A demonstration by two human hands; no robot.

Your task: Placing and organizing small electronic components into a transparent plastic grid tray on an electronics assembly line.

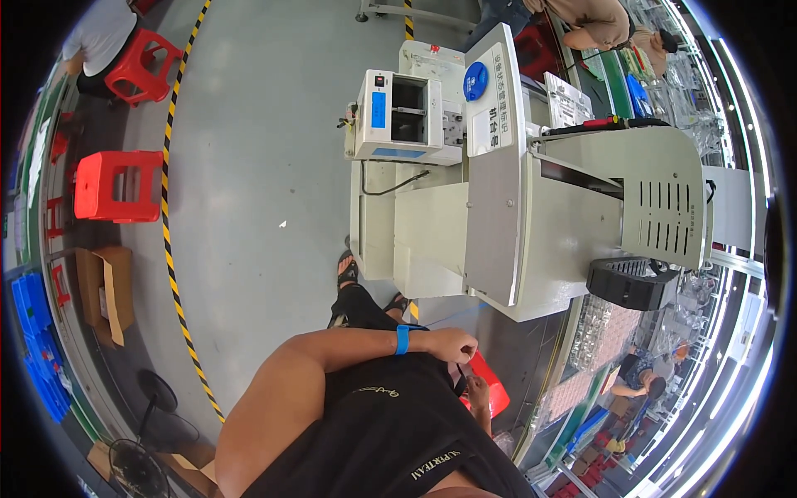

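Observation:
My left hand [452,344], below a blue wristband [403,339], is in front of my black shirt [378,415] with its fingers curled closed. Close by, my right hand [478,393] also has its fingers drawn together. Between the two hands is a small dark, strap-like piece [460,380]; I cannot tell what it is or which hand has it. Whatever either hand grips is hidden or too small to name. Beyond my right hand, partly covered by it, shows a red stool [496,388].
A pale machine cabinet [573,241] with a white box-shaped device [382,124] stands ahead. Red stools [120,187], a cardboard box [116,290] and a fan [137,465] are at left. Yellow-black tape [168,207] marks the floor. Other people sit at benches along the right.

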